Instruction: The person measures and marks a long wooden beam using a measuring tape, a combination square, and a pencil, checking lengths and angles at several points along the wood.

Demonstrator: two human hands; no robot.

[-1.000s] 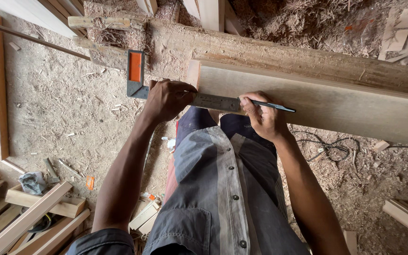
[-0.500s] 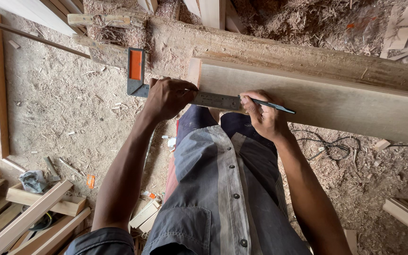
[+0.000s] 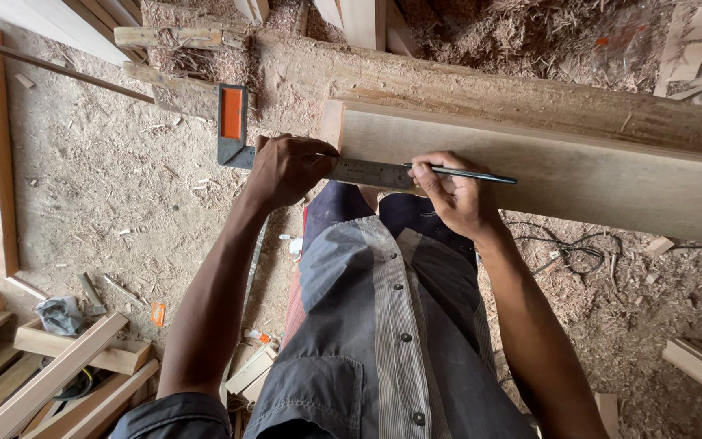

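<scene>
Sawdust floor (image 3: pixel 107 187) surrounds a long plank (image 3: pixel 578 175) at centre frame; left hand (image 3: pixel 286 169) closes over a try square (image 3: pixel 233 130) laid across its end, right hand (image 3: pixel 457 195) pinches a pencil (image 3: pixel 469 173) at the blade, no line visible yet

1 head-worn camera looks steeply down, close over the person's arms toward the sawdust floor (image 3: pixel 107 187).

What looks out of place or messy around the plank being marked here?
Nothing looks damaged. The left hand presses the try square flat on the plank while the right hand holds a pencil. Sawdust and offcuts litter the floor.
</scene>
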